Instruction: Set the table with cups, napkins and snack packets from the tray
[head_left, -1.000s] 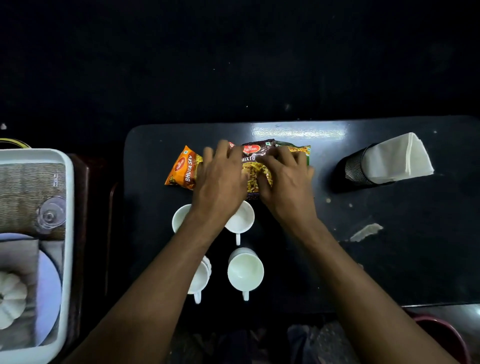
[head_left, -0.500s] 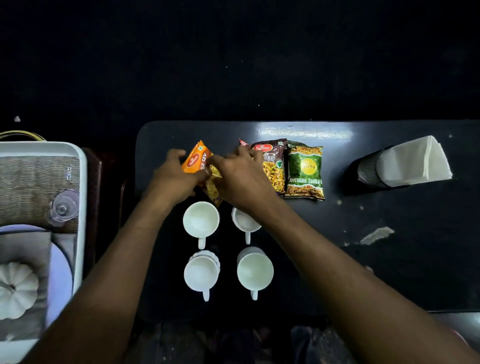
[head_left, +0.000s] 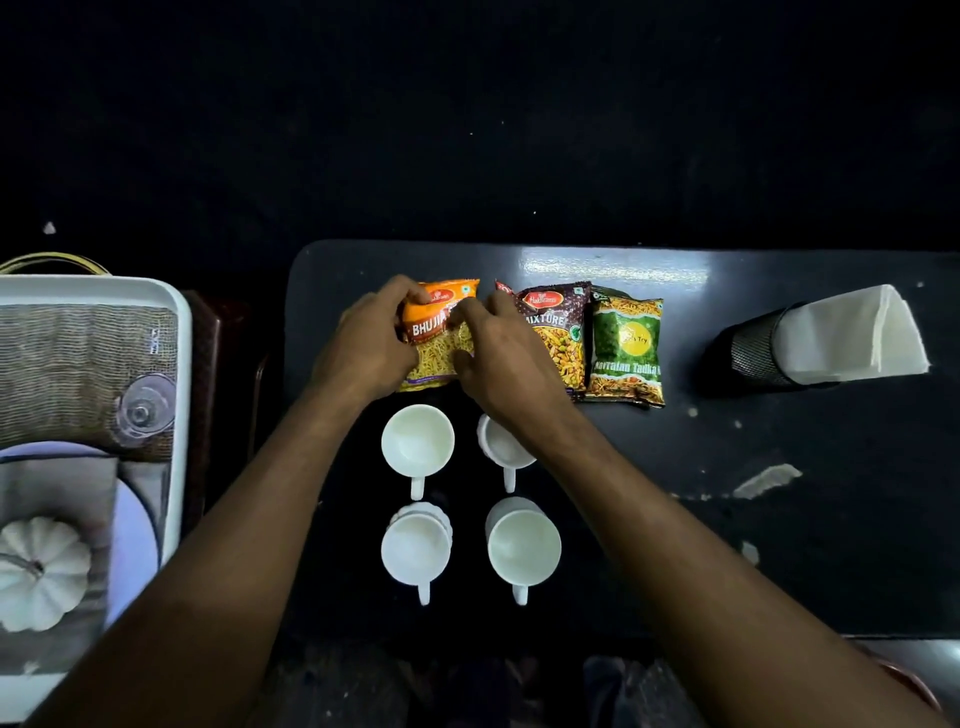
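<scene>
Landmark: the four white cups (head_left: 418, 441) standing in a square on the dark table (head_left: 779, 545), handles toward the person.
Orange packet (head_left: 439, 343): flat on the table just behind the cups, held at both sides.
Left hand (head_left: 369, 343): fingers curled over the orange packet's left edge, gripping it.
Right hand (head_left: 506, 358): fingertips pinch the orange packet's right edge; the wrist crosses over the far right cup.
Brown packet (head_left: 558, 332): behind the cups, just right of the orange one.
Green packet (head_left: 626, 348): touching the brown packet's right side.
Napkins (head_left: 852, 332): white, in a black mesh holder (head_left: 748, 353) lying tipped over, well right of the cups.
Tray (head_left: 179, 364): white, well left of the cups.
</scene>
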